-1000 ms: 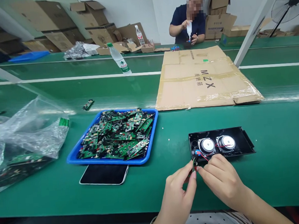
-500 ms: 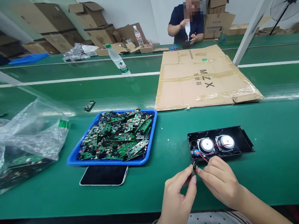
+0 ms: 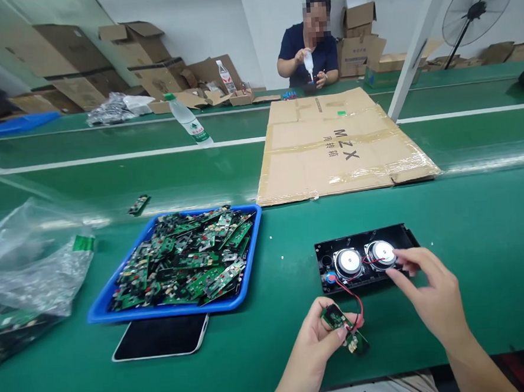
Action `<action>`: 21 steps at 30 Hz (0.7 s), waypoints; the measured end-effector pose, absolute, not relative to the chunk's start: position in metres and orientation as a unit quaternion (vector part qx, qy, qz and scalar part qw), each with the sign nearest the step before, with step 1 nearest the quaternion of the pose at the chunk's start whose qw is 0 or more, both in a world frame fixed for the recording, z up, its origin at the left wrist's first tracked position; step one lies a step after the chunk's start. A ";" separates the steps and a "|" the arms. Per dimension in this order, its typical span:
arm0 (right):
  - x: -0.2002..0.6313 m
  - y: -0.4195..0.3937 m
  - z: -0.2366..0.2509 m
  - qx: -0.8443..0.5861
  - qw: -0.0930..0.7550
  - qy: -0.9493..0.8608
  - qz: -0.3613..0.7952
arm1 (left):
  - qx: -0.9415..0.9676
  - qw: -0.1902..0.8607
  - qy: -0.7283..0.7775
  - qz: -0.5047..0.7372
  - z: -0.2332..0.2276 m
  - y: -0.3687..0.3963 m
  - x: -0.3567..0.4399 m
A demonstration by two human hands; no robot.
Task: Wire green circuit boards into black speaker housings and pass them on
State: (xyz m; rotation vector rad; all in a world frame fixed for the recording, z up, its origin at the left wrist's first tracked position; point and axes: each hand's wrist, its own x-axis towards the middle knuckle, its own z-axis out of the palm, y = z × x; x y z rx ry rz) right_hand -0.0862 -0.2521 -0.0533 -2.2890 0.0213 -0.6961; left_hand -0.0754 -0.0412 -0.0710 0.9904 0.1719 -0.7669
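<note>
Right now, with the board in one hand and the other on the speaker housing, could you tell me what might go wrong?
1. The thin red wires run taut-looking from the small circuit board in the left hand to the black speaker housing; pulling further might tear a joint.
2. The right hand touches the housing's near right edge and could nudge it.
3. The phone lies partly under the blue tray; shifting the tray might scratch it.

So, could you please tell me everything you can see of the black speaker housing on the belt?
The black speaker housing is a shallow, open plastic shell lying flat on the green belt. Two round silver speakers sit side by side inside. Red wires run from it to a small circuit board in the left hand. The right hand touches its near right edge.
</note>
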 end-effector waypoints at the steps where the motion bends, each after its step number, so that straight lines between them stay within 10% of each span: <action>1: -0.085 -0.259 -0.057 -0.895 0.369 0.046 -0.246 | 0.467 0.805 0.075 -0.358 -0.070 -0.044 -0.077; 21: -0.046 -0.261 -0.069 -0.764 0.641 0.060 0.040 | 0.703 0.696 0.005 -0.149 -0.042 -0.089 -0.040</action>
